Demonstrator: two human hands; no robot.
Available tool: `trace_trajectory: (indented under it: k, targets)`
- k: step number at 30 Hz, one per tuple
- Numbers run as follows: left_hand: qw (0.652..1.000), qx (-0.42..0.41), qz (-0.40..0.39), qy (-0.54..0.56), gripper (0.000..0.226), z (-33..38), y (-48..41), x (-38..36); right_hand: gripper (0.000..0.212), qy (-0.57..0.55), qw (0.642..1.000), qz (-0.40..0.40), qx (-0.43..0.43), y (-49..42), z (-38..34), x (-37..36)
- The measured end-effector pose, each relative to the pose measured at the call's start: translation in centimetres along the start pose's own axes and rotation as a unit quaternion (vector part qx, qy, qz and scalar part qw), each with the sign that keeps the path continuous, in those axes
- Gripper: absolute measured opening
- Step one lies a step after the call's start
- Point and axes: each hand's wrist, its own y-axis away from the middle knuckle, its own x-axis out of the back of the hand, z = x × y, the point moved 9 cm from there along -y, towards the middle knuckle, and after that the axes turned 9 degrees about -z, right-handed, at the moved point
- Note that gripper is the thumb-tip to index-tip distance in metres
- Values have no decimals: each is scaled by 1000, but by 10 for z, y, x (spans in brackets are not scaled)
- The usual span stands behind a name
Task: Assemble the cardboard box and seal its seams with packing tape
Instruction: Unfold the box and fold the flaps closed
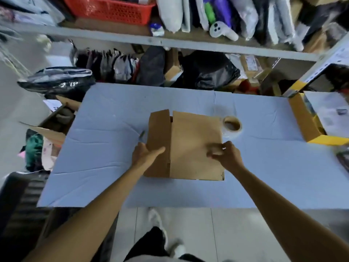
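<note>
A brown cardboard box (194, 140) lies on the pale blue table (105, 167), its wide flap folded flat and a narrower flap on the left raised a little. My left hand (144, 154) grips the left flap's near edge, thumb on top. My right hand (225, 156) presses the wide flap at the box's right edge, fingers curled on the cardboard. A roll of clear packing tape (232, 125) lies flat on the table just past the box's far right corner. A small green-handled tool (141, 136) pokes out left of the box, partly hidden.
An open yellow-edged carton (309, 125) sits at the table's right end. Shelves (170, 41) crammed with bags and a red basket (113, 10) stand behind. Black bags (58, 80) and an open box of clothes (49, 140) crowd the left side. My shoes show on the floor below.
</note>
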Motion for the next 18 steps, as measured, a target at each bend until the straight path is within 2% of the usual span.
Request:
trace_trajectory:
  k: [5, 8, 14, 18]
  targets:
    - [996, 59, -66, -13, 105, -18, -31, -37, 63, 4, 999, -22, -46, -30, 22, -14]
    - [991, 102, -62, -66, 124, -34, -40, -47, 66, 4, 997, -41, -63, -42, 34, -21]
    - [979, 103, -17, -174, 117, -24, -40, -61, 71, 23, 997, -35, -71, -69, 51, -23]
    - [972, 143, 6, -184, 129, -15, -41, -73, 68, 23, 997, -57, -56, -81, 55, -28]
